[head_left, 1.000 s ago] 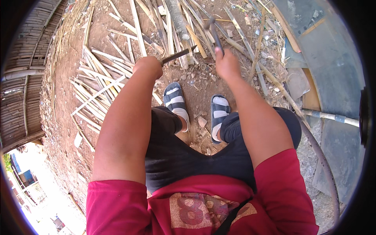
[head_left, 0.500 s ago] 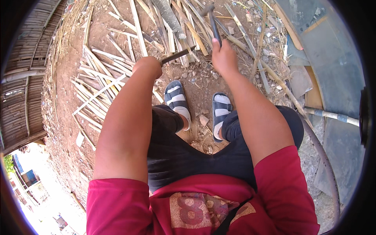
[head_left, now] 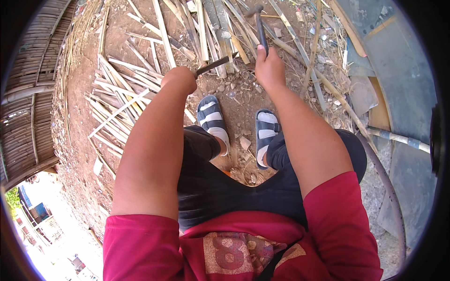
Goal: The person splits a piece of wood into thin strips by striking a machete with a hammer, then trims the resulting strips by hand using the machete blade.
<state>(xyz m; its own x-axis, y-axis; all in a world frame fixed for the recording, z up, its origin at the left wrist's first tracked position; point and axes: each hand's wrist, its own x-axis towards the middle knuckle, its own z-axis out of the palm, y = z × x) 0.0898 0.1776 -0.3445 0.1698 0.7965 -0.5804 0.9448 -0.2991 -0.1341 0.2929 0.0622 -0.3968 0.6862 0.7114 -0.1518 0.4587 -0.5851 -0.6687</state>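
Observation:
My left hand (head_left: 180, 79) is closed around the handle of a long dark blade, which looks like a machete (head_left: 216, 63). Its tip points right and away from me, crossing the near end of a grey weathered board (head_left: 219, 25); whether the two touch I cannot tell. To the right, my right hand (head_left: 270, 71) grips a hammer (head_left: 261, 33) by its dark handle, thumb along the shaft. The hammer's head is raised on the far side of the hand, over scattered wood strips. Most of the machete's handle is hidden in my left fist.
Split wood or bamboo strips (head_left: 119, 100) lie heaped on the dirt at left and ahead. My sandaled feet (head_left: 213, 119) stand apart below my hands. Grey sheets (head_left: 408, 89) and a pole (head_left: 398, 139) lie along the right. A bamboo-slat wall (head_left: 30, 107) rises at far left.
The grey board's far part has swung to the right and lies straighter ahead. Both hands, with the machete and hammer, have shifted slightly right. The grips stay the same.

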